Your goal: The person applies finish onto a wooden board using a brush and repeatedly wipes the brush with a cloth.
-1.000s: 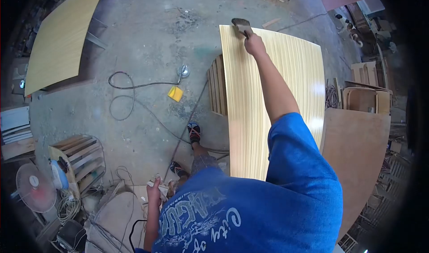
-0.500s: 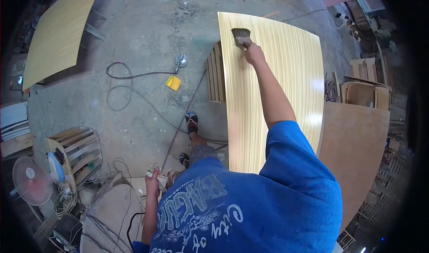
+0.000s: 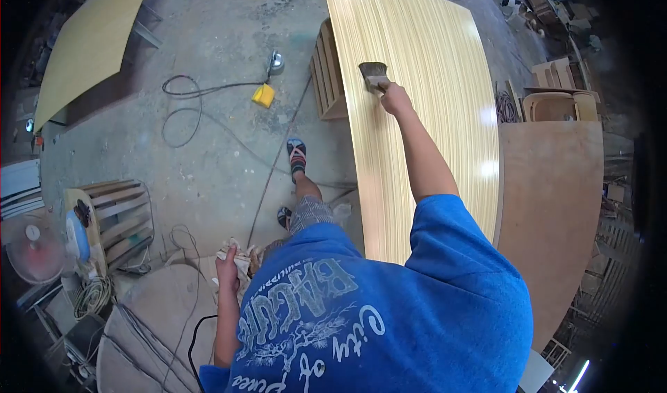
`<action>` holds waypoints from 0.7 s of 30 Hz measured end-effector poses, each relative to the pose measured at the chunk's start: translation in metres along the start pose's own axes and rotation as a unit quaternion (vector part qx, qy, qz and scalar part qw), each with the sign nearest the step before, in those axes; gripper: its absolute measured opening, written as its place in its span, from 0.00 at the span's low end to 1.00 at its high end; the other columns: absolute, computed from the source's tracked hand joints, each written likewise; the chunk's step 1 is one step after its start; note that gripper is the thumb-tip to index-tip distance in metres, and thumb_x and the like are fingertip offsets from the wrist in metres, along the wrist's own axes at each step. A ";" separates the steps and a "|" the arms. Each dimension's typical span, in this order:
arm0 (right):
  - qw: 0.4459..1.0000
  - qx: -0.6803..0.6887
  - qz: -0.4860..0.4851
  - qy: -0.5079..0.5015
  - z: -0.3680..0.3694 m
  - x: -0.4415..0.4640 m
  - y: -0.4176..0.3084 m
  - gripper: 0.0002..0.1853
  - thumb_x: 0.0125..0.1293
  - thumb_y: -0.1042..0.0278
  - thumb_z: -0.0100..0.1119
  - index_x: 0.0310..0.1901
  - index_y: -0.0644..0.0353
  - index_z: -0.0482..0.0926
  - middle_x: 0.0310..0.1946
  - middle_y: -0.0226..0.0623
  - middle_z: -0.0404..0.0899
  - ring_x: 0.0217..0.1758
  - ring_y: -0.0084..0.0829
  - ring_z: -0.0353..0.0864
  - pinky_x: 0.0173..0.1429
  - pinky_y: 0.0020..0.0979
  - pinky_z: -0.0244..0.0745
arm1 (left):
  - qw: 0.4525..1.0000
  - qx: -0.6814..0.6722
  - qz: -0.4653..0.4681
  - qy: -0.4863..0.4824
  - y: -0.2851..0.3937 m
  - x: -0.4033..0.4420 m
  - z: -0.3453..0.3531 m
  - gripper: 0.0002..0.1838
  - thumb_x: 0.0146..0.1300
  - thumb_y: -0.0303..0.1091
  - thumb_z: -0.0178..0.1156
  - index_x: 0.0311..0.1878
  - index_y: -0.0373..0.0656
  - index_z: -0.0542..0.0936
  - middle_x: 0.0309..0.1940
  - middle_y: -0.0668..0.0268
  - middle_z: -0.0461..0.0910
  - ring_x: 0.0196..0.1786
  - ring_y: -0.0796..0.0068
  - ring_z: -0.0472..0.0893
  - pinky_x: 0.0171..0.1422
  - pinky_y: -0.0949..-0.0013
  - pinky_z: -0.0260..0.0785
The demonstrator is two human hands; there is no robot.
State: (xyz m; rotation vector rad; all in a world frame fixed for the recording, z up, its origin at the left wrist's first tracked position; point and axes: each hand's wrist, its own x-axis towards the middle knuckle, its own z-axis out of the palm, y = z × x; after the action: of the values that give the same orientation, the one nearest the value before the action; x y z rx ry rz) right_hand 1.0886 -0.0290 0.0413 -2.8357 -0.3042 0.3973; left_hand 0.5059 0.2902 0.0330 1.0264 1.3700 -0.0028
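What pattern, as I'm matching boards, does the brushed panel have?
The panel is striped yellowish and tan; best view: head.

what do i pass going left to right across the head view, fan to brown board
Electric fan → slatted wooden frame → left grip → yellow object → farther sandal → paintbrush → right grip → plain brown board.

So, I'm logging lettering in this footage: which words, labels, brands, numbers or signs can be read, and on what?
"BAGU": large, on the blue shirt; its ending is unclear.
"PHILIPPINES": small, on the same shirt; its last letters are hard to read.
"City of": script, on the same shirt; the next word, seemingly "Pines", meets the picture's lower edge.
Any marking on the fan hub is too small and blurred to read.
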 end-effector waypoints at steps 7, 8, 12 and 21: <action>0.999 -0.006 0.031 -0.040 0.025 -0.121 0.041 0.21 0.64 0.72 0.53 0.58 0.46 0.81 0.50 0.50 0.84 0.53 0.49 0.84 0.58 0.45 0.79 | 0.999 0.028 0.008 -0.038 -0.066 -0.040 -0.027 0.27 0.64 0.41 0.68 0.58 0.30 0.76 0.50 0.55 0.82 0.48 0.66 0.83 0.50 0.64 0.76; 0.998 -0.001 0.034 -0.043 0.028 -0.138 0.045 0.21 0.64 0.72 0.52 0.58 0.46 0.81 0.50 0.50 0.84 0.53 0.49 0.84 0.58 0.45 0.79 | 0.998 0.036 0.010 -0.042 -0.074 -0.046 -0.028 0.27 0.64 0.41 0.68 0.58 0.29 0.75 0.50 0.55 0.82 0.48 0.66 0.83 0.50 0.64 0.76; 0.998 -0.005 0.025 -0.053 0.041 -0.198 0.066 0.23 0.62 0.76 0.52 0.59 0.52 0.81 0.50 0.49 0.84 0.54 0.48 0.84 0.58 0.44 0.79 | 0.997 0.067 0.019 -0.036 -0.096 -0.066 -0.026 0.28 0.66 0.44 0.67 0.58 0.28 0.75 0.48 0.55 0.82 0.47 0.66 0.83 0.50 0.63 0.76; 0.997 -0.006 0.021 -0.070 0.073 -0.331 0.115 0.22 0.65 0.74 0.51 0.59 0.48 0.80 0.48 0.51 0.84 0.51 0.50 0.85 0.55 0.46 0.80 | 0.997 0.064 0.028 -0.034 -0.161 -0.133 -0.028 0.32 0.72 0.54 0.58 0.58 0.28 0.75 0.48 0.53 0.82 0.47 0.66 0.84 0.48 0.64 0.77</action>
State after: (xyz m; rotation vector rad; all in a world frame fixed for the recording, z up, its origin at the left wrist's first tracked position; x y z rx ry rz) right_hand 0.7749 -0.2003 0.0208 -2.8365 -0.2741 0.6058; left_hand 0.3595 0.1394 0.0470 1.1617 1.2910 -0.0852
